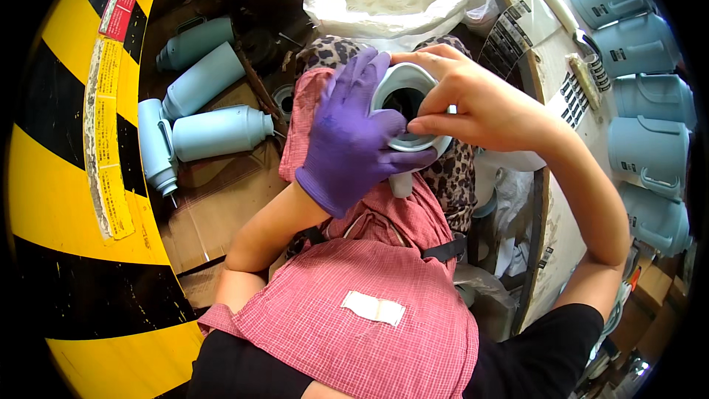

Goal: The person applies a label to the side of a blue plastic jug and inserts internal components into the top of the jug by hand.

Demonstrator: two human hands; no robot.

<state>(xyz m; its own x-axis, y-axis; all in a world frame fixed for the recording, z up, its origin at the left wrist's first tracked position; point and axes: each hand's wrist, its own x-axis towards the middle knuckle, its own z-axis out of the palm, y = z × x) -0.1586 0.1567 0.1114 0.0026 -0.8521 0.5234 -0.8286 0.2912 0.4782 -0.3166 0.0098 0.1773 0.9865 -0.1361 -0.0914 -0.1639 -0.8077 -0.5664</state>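
Note:
A pale blue-green plastic jug or flask body (409, 70) stands between my knees with its round mouth facing up and its inside dark. My left hand (357, 130), in a purple glove, is wrapped round its near left side, thumb at the rim. My bare right hand (454, 97) is at the right side of the mouth, with the thumb and a finger bent over the rim and other fingers along the far edge. Whether the right fingertips pinch a small part is hidden. A pale handle or spout (401, 184) sticks out below the rim towards me.
Several light blue flask bodies (216, 133) lie on cardboard (199, 199) at the left, beside a yellow-and-black striped panel (50, 177). A white sack (388, 22) stands ahead. At the right, a worktable (576, 177) holds several blue jugs (648, 144) and a label sheet (570, 101).

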